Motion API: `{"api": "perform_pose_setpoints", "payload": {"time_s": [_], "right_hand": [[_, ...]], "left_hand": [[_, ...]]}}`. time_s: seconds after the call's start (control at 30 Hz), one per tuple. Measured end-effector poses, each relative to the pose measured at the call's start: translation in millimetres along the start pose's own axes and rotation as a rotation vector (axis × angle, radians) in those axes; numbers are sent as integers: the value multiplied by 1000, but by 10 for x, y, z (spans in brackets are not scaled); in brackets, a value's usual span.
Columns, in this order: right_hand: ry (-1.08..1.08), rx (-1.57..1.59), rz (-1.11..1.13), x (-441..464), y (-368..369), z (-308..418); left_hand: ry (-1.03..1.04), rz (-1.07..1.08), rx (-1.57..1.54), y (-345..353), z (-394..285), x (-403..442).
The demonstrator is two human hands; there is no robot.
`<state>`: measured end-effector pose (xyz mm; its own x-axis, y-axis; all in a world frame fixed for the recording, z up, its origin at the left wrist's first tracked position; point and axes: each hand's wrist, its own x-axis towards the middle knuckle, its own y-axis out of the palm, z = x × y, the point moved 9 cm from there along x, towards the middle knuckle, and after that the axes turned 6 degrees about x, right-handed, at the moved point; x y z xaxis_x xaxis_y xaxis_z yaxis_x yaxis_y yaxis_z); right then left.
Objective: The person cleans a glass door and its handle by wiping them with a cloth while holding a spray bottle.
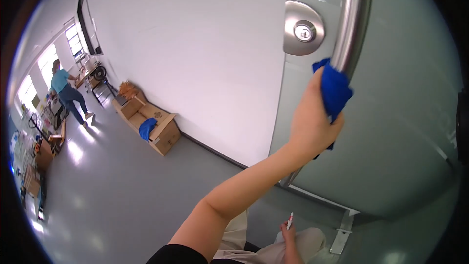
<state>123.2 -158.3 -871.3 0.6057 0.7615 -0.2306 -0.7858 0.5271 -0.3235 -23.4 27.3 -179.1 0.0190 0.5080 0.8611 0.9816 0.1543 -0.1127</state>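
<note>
My left hand point(315, 117) is wrapped around a blue cloth point(335, 90), which it presses about the long metal door handle point(350, 24). The cloth bunches between the fingers and the bar, and a darker end hangs below the hand. Above and to the left of the cloth is a round keyed lock point(304, 30) on the frosted glass door point(400, 102). Low in front of my legs, my right hand point(289, 233) grips what looks like a spray bottle point(290, 221). Its slim white-and-red head shows above the fingers; the body is mostly hidden.
Against the white wall point(205, 58) lies an open cardboard box point(166, 134) with blue cloth point(147, 128) inside. A person point(67, 90) in a blue top stands at the far left near carts and boxes. A metal door fitting point(342, 234) sits by the floor.
</note>
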Motion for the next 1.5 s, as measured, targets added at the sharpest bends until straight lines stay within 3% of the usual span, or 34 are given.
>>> {"api": "perform_pose_setpoints", "payload": {"time_s": [0.1,0.23,0.4,0.47,0.53,0.6,0.73,0.8,0.93,1.0,1.1,1.3,1.4,1.5], "right_hand": [[80,133,14,-164,-37,109],[69,83,5,-201,-29,106],[49,-40,17,-148,-9,50],[-19,-47,-28,-147,-41,21],[-17,10,-35,-164,-32,22],[54,123,-8,-211,-65,119],[51,80,-22,-124,-110,73],[31,4,-24,-122,-108,135],[9,70,-6,-156,-91,248],[81,252,-2,-188,-67,165],[106,9,-17,-22,-31,-169],[-40,56,-18,172,184,-808],[96,159,0,60,105,-571],[97,218,16,-4,26,-292]], "left_hand": [[-161,99,-10,92,265,-365],[-398,281,0,156,595,-783],[-396,441,9,94,1248,-1413],[-683,359,-144,-156,1489,-1342],[-663,-86,-324,-600,1351,-920],[-503,-250,-370,-871,1118,-454],[286,-363,192,-1029,75,437],[429,-305,399,-876,-110,684],[625,-238,391,-675,-369,1041],[557,-155,319,-425,-320,1022],[708,-159,419,-334,-491,916],[909,66,559,-294,-597,1087],[1048,146,616,-317,-623,1080],[1074,227,652,-285,-528,897]]}}
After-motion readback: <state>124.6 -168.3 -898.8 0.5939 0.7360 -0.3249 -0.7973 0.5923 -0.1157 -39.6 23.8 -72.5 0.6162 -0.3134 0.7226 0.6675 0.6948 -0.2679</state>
